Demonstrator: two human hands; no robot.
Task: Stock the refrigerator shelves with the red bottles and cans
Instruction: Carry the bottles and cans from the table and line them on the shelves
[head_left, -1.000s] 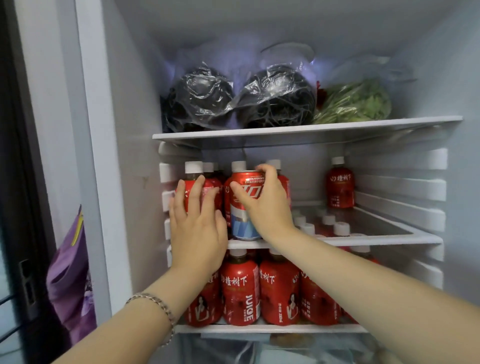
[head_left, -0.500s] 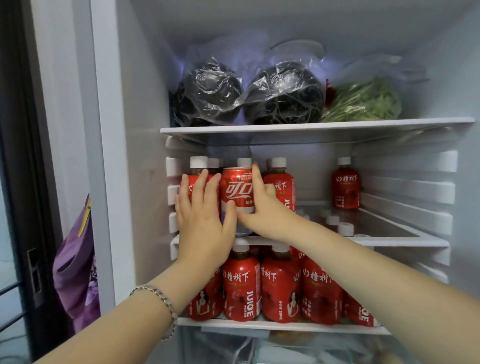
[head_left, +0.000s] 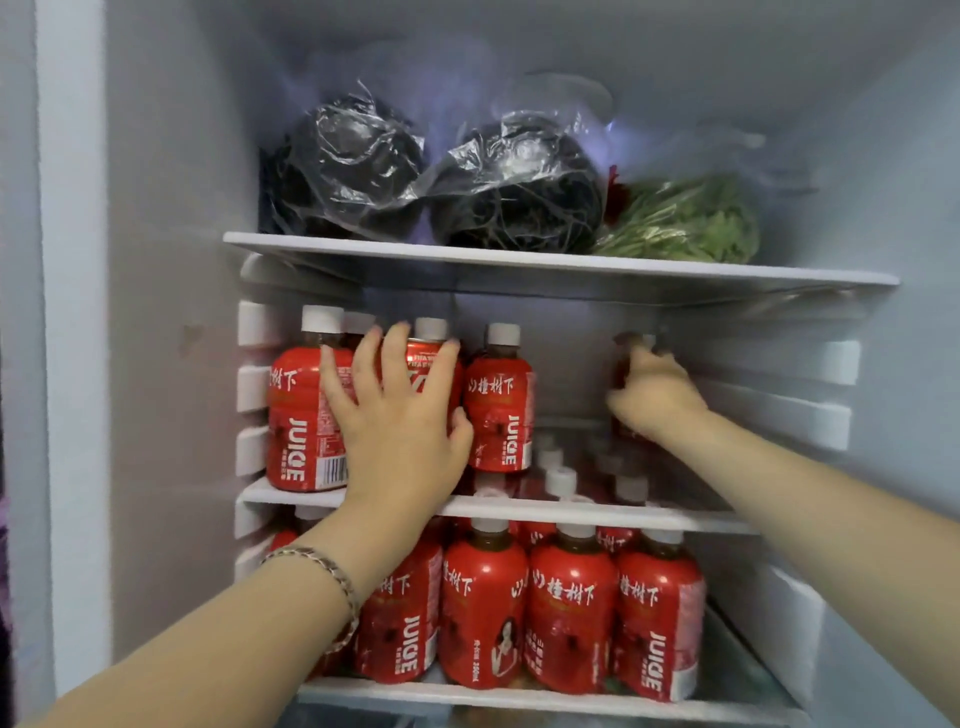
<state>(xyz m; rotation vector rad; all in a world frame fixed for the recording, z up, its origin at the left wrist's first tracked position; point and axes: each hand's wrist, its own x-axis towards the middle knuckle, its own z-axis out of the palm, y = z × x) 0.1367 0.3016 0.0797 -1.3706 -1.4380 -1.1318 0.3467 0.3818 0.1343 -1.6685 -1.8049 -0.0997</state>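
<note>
On the middle shelf (head_left: 571, 512) a red can (head_left: 435, 364) stands between a red juice bottle (head_left: 296, 415) at the left and another (head_left: 498, 410) to its right. My left hand (head_left: 395, 415) rests on the can's front, fingers spread and reaching onto the left bottle. My right hand (head_left: 654, 395), blurred, grips a lone red bottle (head_left: 621, 376) far back on the right; most of that bottle is hidden. Several red juice bottles (head_left: 571, 613) fill the lower shelf (head_left: 519, 699).
The top shelf (head_left: 519, 262) holds two dark bundles in clear bags (head_left: 358, 161) (head_left: 519, 187) and bagged greens (head_left: 691, 223). White caps of lower bottles show through the glass of the middle shelf. The fridge walls with white rails close in left and right.
My right hand let go of the can and moved right and back to the lone bottle. My left hand slid right onto the can. The view moved closer.
</note>
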